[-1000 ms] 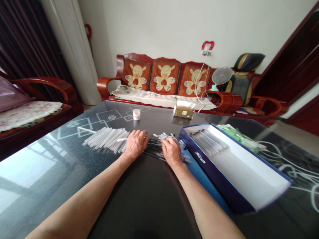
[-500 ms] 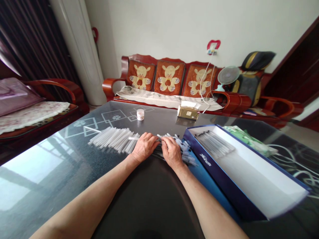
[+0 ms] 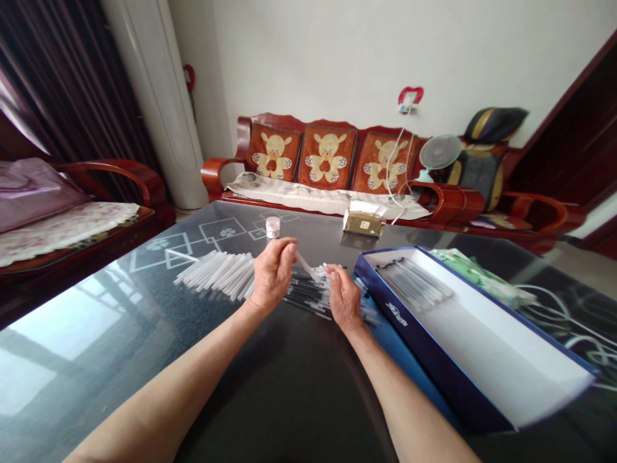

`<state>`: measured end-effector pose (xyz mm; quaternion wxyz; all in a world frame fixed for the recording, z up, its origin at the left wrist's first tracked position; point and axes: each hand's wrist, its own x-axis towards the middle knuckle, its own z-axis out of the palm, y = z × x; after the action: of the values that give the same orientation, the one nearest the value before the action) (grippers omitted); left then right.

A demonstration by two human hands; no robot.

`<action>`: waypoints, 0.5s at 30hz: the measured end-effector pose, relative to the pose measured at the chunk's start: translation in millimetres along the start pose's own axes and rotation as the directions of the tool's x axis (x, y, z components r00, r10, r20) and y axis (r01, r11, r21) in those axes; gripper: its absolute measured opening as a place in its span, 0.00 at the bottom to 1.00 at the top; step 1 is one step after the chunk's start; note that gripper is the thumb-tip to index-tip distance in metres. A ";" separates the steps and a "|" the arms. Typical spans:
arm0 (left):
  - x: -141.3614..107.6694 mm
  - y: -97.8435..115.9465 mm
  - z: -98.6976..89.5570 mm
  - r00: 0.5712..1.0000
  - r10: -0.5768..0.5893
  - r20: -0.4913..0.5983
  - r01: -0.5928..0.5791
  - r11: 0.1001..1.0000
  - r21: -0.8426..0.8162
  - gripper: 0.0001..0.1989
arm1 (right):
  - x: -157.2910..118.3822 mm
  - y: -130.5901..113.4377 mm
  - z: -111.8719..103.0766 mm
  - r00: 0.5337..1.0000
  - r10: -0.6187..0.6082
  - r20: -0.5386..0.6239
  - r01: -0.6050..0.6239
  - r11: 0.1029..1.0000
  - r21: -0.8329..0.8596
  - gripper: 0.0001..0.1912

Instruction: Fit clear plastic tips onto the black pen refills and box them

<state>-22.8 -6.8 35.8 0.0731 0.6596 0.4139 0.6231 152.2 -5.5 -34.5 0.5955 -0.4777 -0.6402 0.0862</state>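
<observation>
Nearest, two bare forearms reach across the dark, glossy worktop [image 3: 154, 321]. The left hand [image 3: 270, 273] is raised a little, its fingers closed on one end of a pale tube [image 3: 305, 264] that slants down toward the right. The right hand [image 3: 346, 299] is close to the tube's lower end, thumb and forefinger drawn together; whether they grip anything, I cannot tell.

Beside the right hand, a dark blue box [image 3: 434, 361] stands open, with a flat blue piece [image 3: 400, 348] along its near side. Under and between the hands lie dark rods [image 3: 306, 294], and left of them white tubes [image 3: 212, 273] are spread side by side.

Inside the box, at its far end, sits a row of dark-tipped pieces [image 3: 417, 286]. I judge the handwork to be partway along: that row looks finished, while one tube is in hand and many tubes and rods lie loose outside the box.

Beyond the box is a green and white bag [image 3: 477, 270]. Farther back stand a small white tub [image 3: 272, 227] and a tissue pack [image 3: 364, 223], then a wooden sofa [image 3: 219, 173] with bear cushions [image 3: 328, 157] and a fan [image 3: 439, 152].
</observation>
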 end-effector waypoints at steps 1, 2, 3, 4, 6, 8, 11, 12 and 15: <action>0.4 -3.7 3.1 0.996 -0.086 -0.018 0.084 0.994 -0.065 0.16 | -0.9 -0.3 1.2 0.999 0.036 0.021 -0.036 0.999 0.025 0.16; 0.4 -8.0 6.5 0.987 -0.162 -0.016 0.159 0.980 -0.119 0.16 | -1.5 -0.8 2.3 0.996 0.081 0.047 -0.083 0.995 0.052 0.17; -0.2 -12.7 9.7 0.975 -0.224 -0.002 0.221 0.962 -0.161 0.16 | -1.8 -1.5 3.3 0.988 0.134 0.075 -0.140 0.986 0.085 0.18; -1.1 -17.5 12.4 0.964 -0.267 0.019 0.266 0.946 -0.188 0.17 | -1.6 -2.1 4.1 0.976 0.191 0.102 -0.203 0.972 0.120 0.18; -3.8 -26.4 15.6 0.952 -0.303 0.055 0.308 0.933 -0.187 0.17 | 0.2 -2.5 4.9 0.942 0.305 0.141 -0.329 0.923 0.199 0.19; -6.6 -32.9 14.8 0.964 -0.252 0.088 0.258 0.963 -0.074 0.14 | 3.2 -1.3 4.9 0.907 0.400 0.131 -0.421 0.861 0.284 0.21; -9.7 -34.1 8.8 0.969 -0.011 0.246 -0.055 0.964 0.261 0.11 | 7.1 1.8 4.1 0.866 0.493 0.084 -0.481 0.777 0.406 0.22; -10.7 -32.0 6.9 0.938 0.062 0.342 -0.191 0.914 0.357 0.11 | 7.6 2.4 4.0 0.861 0.503 0.077 -0.484 0.763 0.428 0.22; -14.1 -20.9 5.6 0.809 0.113 0.576 -0.447 0.755 0.479 0.14 | 6.5 1.1 5.2 0.869 0.481 0.115 -0.478 0.760 0.439 0.18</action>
<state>-25.7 0.1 11.1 -0.1277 0.8459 0.4446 0.2655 149.4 2.1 -32.2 0.6498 -0.4729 -0.4569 0.3812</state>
